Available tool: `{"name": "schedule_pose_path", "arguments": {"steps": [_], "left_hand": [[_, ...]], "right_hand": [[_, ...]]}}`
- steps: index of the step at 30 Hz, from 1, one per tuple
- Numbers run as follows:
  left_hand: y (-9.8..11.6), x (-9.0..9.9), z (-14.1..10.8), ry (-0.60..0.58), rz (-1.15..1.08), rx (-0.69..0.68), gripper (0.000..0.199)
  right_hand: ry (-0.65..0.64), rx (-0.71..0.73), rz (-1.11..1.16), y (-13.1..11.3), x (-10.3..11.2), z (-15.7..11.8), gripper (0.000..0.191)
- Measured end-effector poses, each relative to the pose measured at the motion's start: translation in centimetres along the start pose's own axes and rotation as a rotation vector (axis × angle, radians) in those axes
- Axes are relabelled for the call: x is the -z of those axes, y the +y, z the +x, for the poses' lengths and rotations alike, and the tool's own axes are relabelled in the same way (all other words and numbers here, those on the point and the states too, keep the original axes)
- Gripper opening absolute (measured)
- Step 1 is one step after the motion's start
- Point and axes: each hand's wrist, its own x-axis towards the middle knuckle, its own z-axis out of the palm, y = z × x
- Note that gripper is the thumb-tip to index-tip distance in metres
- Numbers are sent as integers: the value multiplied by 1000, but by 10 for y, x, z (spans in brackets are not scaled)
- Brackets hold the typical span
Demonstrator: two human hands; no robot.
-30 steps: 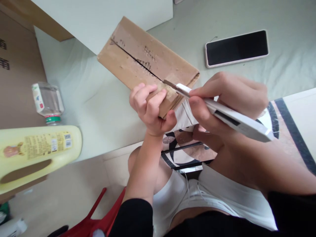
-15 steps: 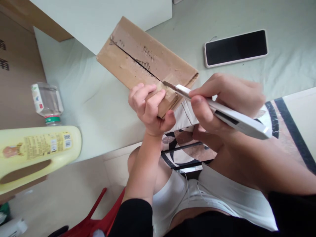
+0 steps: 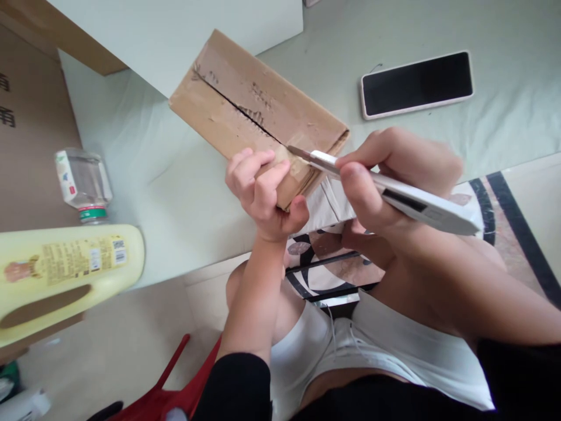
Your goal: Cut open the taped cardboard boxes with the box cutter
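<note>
A brown cardboard box (image 3: pixel 267 105) is tilted over the pale green cloth. Along its top runs a dark seam between two flaps, with torn, scuffed paper beside it. My left hand (image 3: pixel 263 190) grips the near corner of the box, its fingers on top and the thumb at the end. In my right hand (image 3: pixel 390 172) is a white utility knife (image 3: pixel 421 207), pinched near its front by thumb and forefinger. The knife's blade is out, and its tip touches the seam near some clear tape, just right of my left fingers.
A phone (image 3: pixel 416 85) lies on the cloth-covered surface (image 3: pixel 175 193) at the upper right. To the left are a clear bottle (image 3: pixel 87 181) with a green cap and a big yellow jug (image 3: pixel 70 275). Something red (image 3: pixel 175 380), perhaps a chair, is at the lower left.
The rear end of the knife has risen slightly as my right hand shifts a little. The box and my left hand stay almost where they were.
</note>
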Motion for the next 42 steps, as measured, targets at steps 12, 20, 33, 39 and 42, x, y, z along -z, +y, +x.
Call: {"name": "schedule_pose_path", "arguments": {"steps": [12, 20, 33, 39, 42], "left_hand": [[-1, -2, -1, 38, 65, 38, 49], [2, -2, 5, 74, 1, -18, 40], [3, 4, 1, -12, -56, 207, 59], [5, 2, 5, 33, -45, 15, 39], [6, 3, 5, 13, -36, 10, 39]], "right_hand": [[86, 29, 18, -6, 4, -1, 22], [79, 67, -20, -2, 5, -4, 25], [-25, -24, 39, -9, 11, -2, 21], [31, 10, 69, -6, 13, -3, 23], [43, -18, 88, -5, 12, -3, 23]]}}
